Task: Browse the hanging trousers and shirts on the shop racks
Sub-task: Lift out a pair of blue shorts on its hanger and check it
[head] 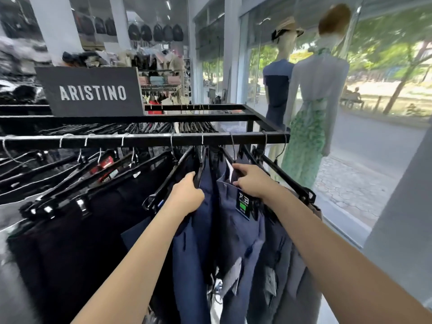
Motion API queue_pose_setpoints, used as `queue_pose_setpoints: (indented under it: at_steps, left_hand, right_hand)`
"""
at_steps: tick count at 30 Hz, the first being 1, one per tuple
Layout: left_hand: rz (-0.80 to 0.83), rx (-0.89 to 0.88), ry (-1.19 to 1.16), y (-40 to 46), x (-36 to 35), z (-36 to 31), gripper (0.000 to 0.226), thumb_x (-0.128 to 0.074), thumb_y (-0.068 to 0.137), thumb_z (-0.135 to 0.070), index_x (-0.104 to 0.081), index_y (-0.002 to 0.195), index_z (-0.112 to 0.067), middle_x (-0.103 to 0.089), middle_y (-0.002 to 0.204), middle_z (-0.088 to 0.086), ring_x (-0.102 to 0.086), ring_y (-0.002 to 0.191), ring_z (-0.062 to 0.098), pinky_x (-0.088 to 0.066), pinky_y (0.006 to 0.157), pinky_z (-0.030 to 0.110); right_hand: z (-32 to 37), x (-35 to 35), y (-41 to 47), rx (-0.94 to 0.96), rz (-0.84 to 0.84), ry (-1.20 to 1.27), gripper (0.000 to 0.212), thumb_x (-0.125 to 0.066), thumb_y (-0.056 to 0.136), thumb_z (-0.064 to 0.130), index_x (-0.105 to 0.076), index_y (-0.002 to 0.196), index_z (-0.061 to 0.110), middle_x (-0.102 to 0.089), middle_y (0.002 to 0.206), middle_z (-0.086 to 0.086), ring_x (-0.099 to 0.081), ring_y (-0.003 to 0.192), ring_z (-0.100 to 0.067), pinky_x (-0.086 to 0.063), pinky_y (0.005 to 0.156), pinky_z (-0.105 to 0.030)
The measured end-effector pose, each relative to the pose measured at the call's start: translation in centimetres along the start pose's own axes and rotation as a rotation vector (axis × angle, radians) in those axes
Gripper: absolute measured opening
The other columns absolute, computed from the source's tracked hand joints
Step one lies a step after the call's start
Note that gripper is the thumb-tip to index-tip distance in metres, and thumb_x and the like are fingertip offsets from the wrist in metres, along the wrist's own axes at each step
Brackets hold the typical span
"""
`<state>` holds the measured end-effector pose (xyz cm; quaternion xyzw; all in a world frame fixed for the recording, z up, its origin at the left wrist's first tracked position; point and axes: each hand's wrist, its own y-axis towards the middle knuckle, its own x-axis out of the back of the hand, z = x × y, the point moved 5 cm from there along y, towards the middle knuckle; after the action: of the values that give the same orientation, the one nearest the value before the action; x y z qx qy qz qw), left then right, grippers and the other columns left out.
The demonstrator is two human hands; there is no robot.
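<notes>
Several pairs of trousers hang on clip hangers from a black metal rack [145, 138]. My left hand [187, 195] grips the waistband and black hanger of a navy pair [191, 253], pulling it left. My right hand [253, 181] grips the waistband of a blue-grey pair [240, 237] with a dark and green tag [243, 203]. A gap is parted between the two pairs. Black trousers [81, 230] fill the rack to the left. Grey trousers [292, 265] hang to the right.
A black sign reading ARISTINO [92, 92] stands on the rack top. Two dressed mannequins [311, 108] stand at the shop window on the right. Shelves of bags and clothes [154, 64] lie behind. A grey pillar [402, 218] stands at the right.
</notes>
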<state>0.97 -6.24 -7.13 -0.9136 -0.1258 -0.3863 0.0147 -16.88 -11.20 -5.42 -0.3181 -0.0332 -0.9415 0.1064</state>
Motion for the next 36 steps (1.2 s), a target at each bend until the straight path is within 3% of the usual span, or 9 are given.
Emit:
queue_pose_setpoints:
  at_steps: [9, 13, 15, 17, 21, 25, 29, 32, 36]
  left_hand:
    - [0.053, -0.045, -0.068, 0.2, 0.2, 0.9, 0.044, -0.053, 0.091, -0.027, -0.053, 0.135, -0.029, -0.064, 0.096, -0.011, -0.057, 0.087, 0.011, -0.04, 0.069, 0.023]
    - [-0.035, 0.048, -0.121, 0.0, 1.3, 2.2, 0.041, -0.061, 0.085, -0.034, -0.062, 0.123, -0.021, -0.065, 0.116, -0.002, -0.058, 0.105, 0.016, -0.041, 0.081, 0.024]
    - [-0.028, 0.086, -0.118, -0.2, 1.6, 2.6, 0.033, -0.062, 0.085, -0.036, -0.061, 0.113, -0.019, -0.063, 0.108, -0.002, -0.056, 0.101, 0.017, -0.04, 0.081, 0.025]
    - [0.008, 0.104, -0.13, -0.4, 1.5, 2.7, 0.024, -0.061, 0.087, -0.039, -0.058, 0.1, -0.02, -0.06, 0.093, -0.004, -0.054, 0.092, 0.017, -0.039, 0.079, 0.026]
    - [0.174, 0.162, -0.5, -0.4, 0.0, 2.0, 0.063, -0.046, 0.087, -0.065, -0.065, 0.113, -0.011, -0.07, 0.102, 0.003, -0.063, 0.092, 0.018, -0.046, 0.089, 0.032]
    - [0.334, 0.289, -0.934, -1.0, -2.1, 1.7, 0.054, -0.024, 0.101, -0.053, -0.058, 0.103, -0.011, -0.065, 0.077, 0.005, -0.057, 0.059, 0.018, -0.041, 0.064, 0.03]
    - [0.457, 0.333, -1.101, -1.9, -2.5, 2.9, 0.048, -0.028, 0.103, -0.042, -0.055, 0.123, -0.009, -0.066, 0.112, 0.009, -0.062, 0.1, 0.031, -0.049, 0.086, 0.047]
    - [0.372, 0.305, -0.873, -1.8, -1.7, 3.6, 0.034, -0.037, 0.101, -0.022, -0.053, 0.129, -0.01, -0.062, 0.127, 0.01, -0.057, 0.118, 0.032, -0.047, 0.094, 0.048]
    - [0.27, 0.265, -0.687, -1.4, -0.7, 4.3, 0.036, -0.035, 0.098, -0.007, -0.052, 0.129, -0.01, -0.061, 0.125, 0.013, -0.06, 0.114, 0.028, -0.051, 0.092, 0.045]
  right_hand:
    - [0.8, 0.2, -0.9, 0.024, -0.018, -0.201, 0.069, -0.038, 0.089, -0.002, -0.037, 0.151, 0.028, -0.056, 0.135, -0.011, -0.061, 0.082, -0.024, -0.043, 0.059, -0.027]
    - [1.6, 0.7, -1.1, 0.054, -0.041, -0.518, 0.069, -0.036, 0.088, -0.001, -0.037, 0.151, 0.027, -0.054, 0.136, -0.017, -0.054, 0.072, -0.019, -0.037, 0.048, -0.024]
    - [2.0, 0.6, -1.1, 0.066, -0.094, -0.604, 0.051, -0.041, 0.089, 0.004, -0.056, 0.136, 0.017, -0.062, 0.119, -0.018, -0.056, 0.069, -0.019, -0.042, 0.052, -0.028]
    - [3.2, 0.1, -1.3, 0.13, -0.197, -0.683, 0.019, -0.045, 0.092, 0.012, -0.063, 0.091, 0.004, -0.06, 0.09, -0.015, -0.06, 0.079, -0.028, -0.046, 0.062, -0.032]
    - [6.3, -2.5, -2.3, 0.283, -0.277, -0.532, 0.041, -0.044, 0.101, 0.029, -0.05, 0.068, 0.006, -0.052, 0.068, -0.005, -0.054, 0.072, -0.026, -0.039, 0.062, -0.031]
    - [6.3, -5.2, -1.6, 0.117, -0.047, -0.371, 0.046, -0.049, 0.098, 0.047, -0.06, 0.081, 0.005, -0.066, 0.079, -0.013, -0.065, 0.086, -0.028, -0.045, 0.069, -0.031]
    - [4.9, -4.1, -1.3, 0.062, -0.064, -0.407, 0.034, -0.057, 0.091, 0.021, -0.064, 0.117, 0.0, -0.07, 0.109, -0.015, -0.063, 0.106, -0.031, -0.052, 0.089, -0.035]
    - [3.3, -2.9, -0.4, 0.039, -0.059, -0.338, 0.035, -0.054, 0.088, 0.009, -0.064, 0.121, 0.0, -0.072, 0.107, -0.017, -0.071, 0.091, -0.032, -0.059, 0.082, -0.045]
    - [2.0, -1.6, 0.3, 0.032, 0.017, -0.218, 0.043, -0.056, 0.096, 0.014, -0.054, 0.138, 0.014, -0.068, 0.118, -0.009, -0.075, 0.08, -0.019, -0.061, 0.077, -0.034]
